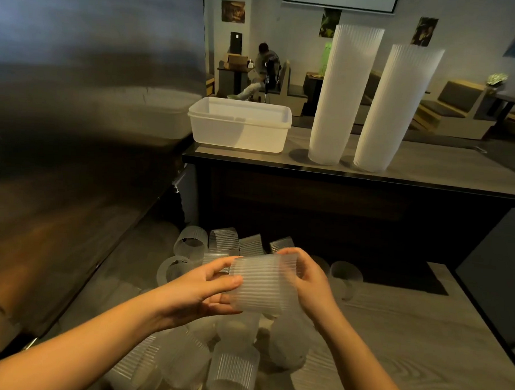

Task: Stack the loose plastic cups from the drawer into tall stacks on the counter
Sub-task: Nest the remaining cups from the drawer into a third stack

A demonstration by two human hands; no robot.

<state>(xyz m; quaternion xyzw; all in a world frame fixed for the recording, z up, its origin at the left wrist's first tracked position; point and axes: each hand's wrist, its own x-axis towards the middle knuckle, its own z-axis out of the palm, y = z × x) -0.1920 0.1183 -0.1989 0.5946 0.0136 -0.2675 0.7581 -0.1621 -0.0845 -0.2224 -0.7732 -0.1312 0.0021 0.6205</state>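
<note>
Plastic ribbed cup [260, 287] is held over the drawer [392, 336], our left grip [197, 290] and right grip [311, 281] both curled around it. Next, we think, it goes up onto a tall stack [342, 95] on the surface [431, 165].

Two tall stacks are standing on the worktop [448, 172], the nine o'clock stack [343, 98] and the three o'clock stack [396, 112]; one white tub [238, 131] is sitting alongside; over a dozen loose cups [232, 369] are lying below.
</note>
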